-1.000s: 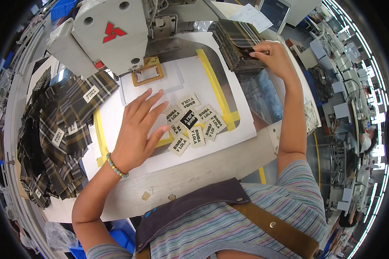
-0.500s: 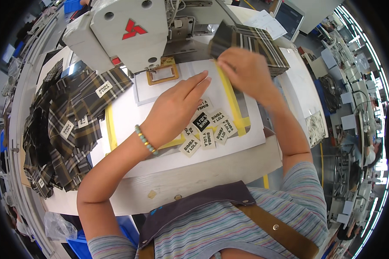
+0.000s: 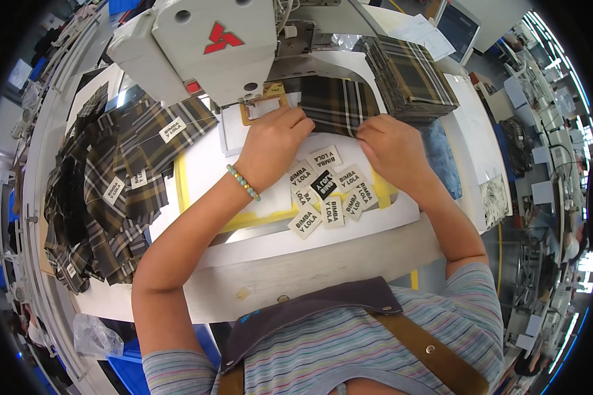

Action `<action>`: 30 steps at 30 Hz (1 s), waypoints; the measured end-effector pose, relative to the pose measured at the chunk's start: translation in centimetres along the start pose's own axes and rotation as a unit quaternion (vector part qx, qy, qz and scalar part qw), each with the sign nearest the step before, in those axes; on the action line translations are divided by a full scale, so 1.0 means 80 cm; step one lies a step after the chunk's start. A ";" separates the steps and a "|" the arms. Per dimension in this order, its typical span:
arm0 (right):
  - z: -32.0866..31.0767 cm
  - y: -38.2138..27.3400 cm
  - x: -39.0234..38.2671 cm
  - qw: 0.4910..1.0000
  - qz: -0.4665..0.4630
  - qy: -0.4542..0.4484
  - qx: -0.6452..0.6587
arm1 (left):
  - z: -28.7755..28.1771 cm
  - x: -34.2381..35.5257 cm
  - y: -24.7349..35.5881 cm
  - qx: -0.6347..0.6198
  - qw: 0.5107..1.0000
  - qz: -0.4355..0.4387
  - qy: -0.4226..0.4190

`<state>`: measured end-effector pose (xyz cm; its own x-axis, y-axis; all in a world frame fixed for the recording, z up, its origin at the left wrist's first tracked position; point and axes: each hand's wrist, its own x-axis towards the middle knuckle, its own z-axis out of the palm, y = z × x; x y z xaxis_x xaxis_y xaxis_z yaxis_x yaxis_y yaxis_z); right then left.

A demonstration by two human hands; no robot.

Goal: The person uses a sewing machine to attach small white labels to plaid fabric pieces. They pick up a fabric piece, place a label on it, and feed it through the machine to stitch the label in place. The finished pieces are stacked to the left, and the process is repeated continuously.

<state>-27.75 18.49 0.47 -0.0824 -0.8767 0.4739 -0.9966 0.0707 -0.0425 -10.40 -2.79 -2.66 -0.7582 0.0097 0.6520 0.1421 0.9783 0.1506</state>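
Observation:
A dark plaid fabric piece (image 3: 337, 104) lies stretched between my hands, just right of the sewing machine's brass-coloured clamp frame (image 3: 267, 105). My left hand (image 3: 277, 141) has its fingers closed at the left near corner of the fabric. At the right near corner, my right hand (image 3: 392, 148) pinches the edge between thumb and fingers. Below the hands, several white fabric labels (image 3: 304, 221) with dark lettering lie in a loose cluster, with a single black label (image 3: 323, 185) among them.
The white sewing machine head (image 3: 211, 52) stands directly beyond my left hand. A tall stack of plaid pieces (image 3: 415, 79) sits at the far right. Plaid pieces with labels on them (image 3: 125, 178) heap up on the left. Yellow tape (image 3: 183, 184) borders the white work sheet.
My right hand has brought a plaid piece from beside the stack leftward and nearer. My left hand, earlier empty with fingers extended, has closed on its left corner.

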 end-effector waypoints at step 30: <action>0.063 0.004 0.025 0.982 -0.050 -0.151 0.103 | -0.096 -0.125 -0.015 0.083 0.979 -0.123 -0.140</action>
<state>-28.24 14.34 -3.00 0.0523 -0.9777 0.2033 -0.9751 -0.0939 -0.2007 1.92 -5.66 -3.62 -0.9041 -0.1977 0.3789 -0.1550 0.9779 0.1404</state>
